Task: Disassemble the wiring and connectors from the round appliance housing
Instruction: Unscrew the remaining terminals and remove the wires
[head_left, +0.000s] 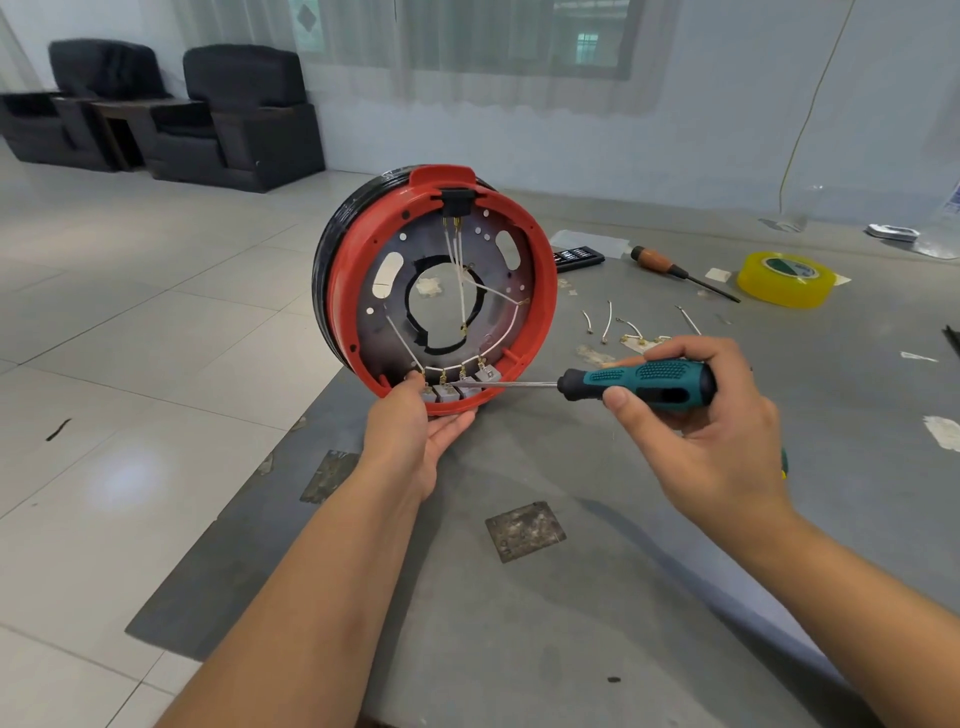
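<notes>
I am steadying the round housing, upright at the table edge, gripping its lower rim with my left hand, while my right hand is gripping the screwdriver, its tip at the grey connectors inside that rim; next, I judge, is prying one free.

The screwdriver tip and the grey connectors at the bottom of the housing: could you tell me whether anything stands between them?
Nothing visible does. The screwdriver, held in the right hand, already has its shaft reaching the grey connectors; the left hand grips the housing rim beside them.

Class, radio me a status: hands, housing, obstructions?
Left hand grips the red housing rim, held upright. Right hand holds the teal screwdriver, tip at the grey connectors. White wires still attached; nothing blocking.
</notes>
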